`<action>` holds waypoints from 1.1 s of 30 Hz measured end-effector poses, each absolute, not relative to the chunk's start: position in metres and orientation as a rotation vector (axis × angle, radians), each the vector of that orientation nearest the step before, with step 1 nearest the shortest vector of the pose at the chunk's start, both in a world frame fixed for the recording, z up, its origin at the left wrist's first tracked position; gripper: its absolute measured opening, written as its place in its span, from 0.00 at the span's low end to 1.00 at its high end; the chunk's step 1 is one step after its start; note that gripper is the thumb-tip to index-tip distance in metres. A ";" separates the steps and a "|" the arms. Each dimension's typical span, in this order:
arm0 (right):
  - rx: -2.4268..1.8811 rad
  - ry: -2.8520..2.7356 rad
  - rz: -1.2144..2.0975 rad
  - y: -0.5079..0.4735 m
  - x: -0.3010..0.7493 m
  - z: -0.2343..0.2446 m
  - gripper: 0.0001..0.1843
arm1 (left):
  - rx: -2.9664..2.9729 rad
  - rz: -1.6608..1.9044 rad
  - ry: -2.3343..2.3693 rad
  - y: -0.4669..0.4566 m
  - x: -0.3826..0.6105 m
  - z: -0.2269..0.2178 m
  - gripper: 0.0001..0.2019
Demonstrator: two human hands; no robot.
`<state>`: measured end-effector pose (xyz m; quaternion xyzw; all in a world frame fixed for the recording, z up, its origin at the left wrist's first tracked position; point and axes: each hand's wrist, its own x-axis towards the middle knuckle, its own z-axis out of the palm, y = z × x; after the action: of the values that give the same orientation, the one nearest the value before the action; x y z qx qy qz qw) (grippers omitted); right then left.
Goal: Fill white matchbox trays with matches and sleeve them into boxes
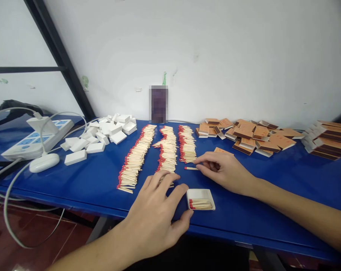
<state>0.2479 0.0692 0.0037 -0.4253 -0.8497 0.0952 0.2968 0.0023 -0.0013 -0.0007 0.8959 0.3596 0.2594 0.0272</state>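
Note:
A small white matchbox tray [200, 193] lies near the table's front edge, with several red-tipped matches [202, 204] along its near side. My left hand [161, 210] is open at the tray's left side, thumb and forefinger apart by its left corners; whether they touch it I cannot tell. Its other fingers reach over the near end of the middle row of matches [168, 150]. Beyond the tray, my right hand [225, 171] pinches the plain end of a single match [189, 168], its red head pointing left. This match lies just in front of the right row of matches [187, 145].
A left row of matches [136, 158] runs front to back. White trays [102, 131] are heaped at the back left, beside a power strip [32, 139] with cables. Orange matchbox sleeves [252, 133] lie at the back right, near stacked matchboxes [328, 139]. A pixelated dark rectangle [158, 104] stands against the wall.

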 end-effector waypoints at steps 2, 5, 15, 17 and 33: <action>-1.189 -2.214 0.236 0.070 0.248 0.004 0.10 | 2.770 0.810 1.110 -0.002 0.002 0.000 0.14; -1.240 -2.178 0.203 0.072 0.248 0.002 0.11 | 2.773 0.817 1.108 -0.002 0.002 0.000 0.14; -1.351 -2.189 0.132 0.082 0.251 0.000 0.07 | 2.776 0.793 1.111 -0.001 0.002 -0.002 0.15; -1.373 -2.198 0.155 0.082 0.251 0.001 0.07 | 2.774 0.793 1.110 -0.001 0.002 -0.001 0.15; -1.290 -2.276 0.235 0.081 0.251 0.001 0.09 | 2.785 0.801 1.109 -0.001 0.003 -0.002 0.15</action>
<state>0.2510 0.0807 0.0014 -0.4751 -0.8378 0.0866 0.2546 0.0035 -0.0007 -0.0021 0.8974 0.3574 0.2581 0.0193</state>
